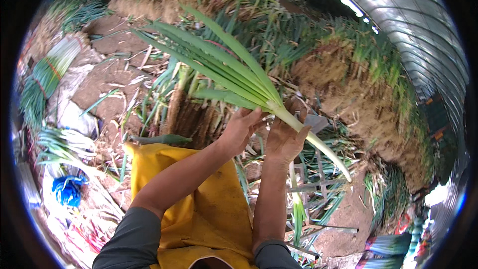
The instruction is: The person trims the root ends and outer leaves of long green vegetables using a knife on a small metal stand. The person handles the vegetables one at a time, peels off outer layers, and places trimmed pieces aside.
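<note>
A long green onion (231, 71) lies across both hands, its green leaves fanned to the upper left and its white stem and root end pointing to the lower right. My right hand (285, 134) is under the white stem, with the thumb over it. My left hand (242, 129) is at the base of the leaves, its fingers bent beside a lower leaf; part of its fingers is hidden, so its grip is unclear. A yellow apron (209, 209) covers my lap below the hands. One dark green leaf (164, 139) lies at the apron's upper edge.
Long heaps of soil-covered green onions (358, 93) run behind and to the right. A metal frame (321, 185) stands at lower right over loose leaves. Tied onion bundles (48, 76) lie at left, above blue twine (69, 190). A ribbed tunnel roof (410, 15) arches at upper right.
</note>
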{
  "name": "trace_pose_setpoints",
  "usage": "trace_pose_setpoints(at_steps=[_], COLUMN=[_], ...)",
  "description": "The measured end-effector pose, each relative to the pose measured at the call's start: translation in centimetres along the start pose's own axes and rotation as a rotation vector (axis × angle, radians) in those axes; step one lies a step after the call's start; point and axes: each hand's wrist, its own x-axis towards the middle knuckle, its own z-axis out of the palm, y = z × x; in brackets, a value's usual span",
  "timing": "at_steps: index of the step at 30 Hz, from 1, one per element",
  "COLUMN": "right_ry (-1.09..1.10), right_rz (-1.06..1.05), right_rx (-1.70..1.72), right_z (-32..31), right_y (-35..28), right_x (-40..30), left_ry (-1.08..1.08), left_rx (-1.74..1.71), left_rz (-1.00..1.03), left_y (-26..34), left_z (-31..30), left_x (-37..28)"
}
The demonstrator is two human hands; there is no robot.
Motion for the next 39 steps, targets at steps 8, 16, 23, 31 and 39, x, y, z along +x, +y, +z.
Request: trace_pose_setpoints(at_steps=[8, 16, 23, 31, 39], right_ry=[0.101, -0.367, -0.424, -0.205, 0.011], right_rz=[0.51, 0.453, 0.671, 0.241, 0.616], right_rx=[-0.686, -1.527, -1.477, -1.418, -1.413], right_z=[-1.3, 4.0, 4.9, 1.8, -4.7], right_y=[6.1, 4.7, 6.8, 9.8, 0.9], right_x=[-5.8, 2.6, 6.9, 0.4, -10.5], left_ry=[0.355, 0.322, 0.2, 0.4, 0.434], left_rx=[-0.088, 0.097, 0.201, 0.273, 0.136], left_rz=[0.136, 0.133, 0.165, 0.361, 0.414], left_y=[6.8, 9.1, 9.7, 9.0, 14.7], left_z=[-5.2, -7.0, -6.3, -7.8, -9.6], left_x=[0.9, 1.2, 1.2, 2.5, 1.2])
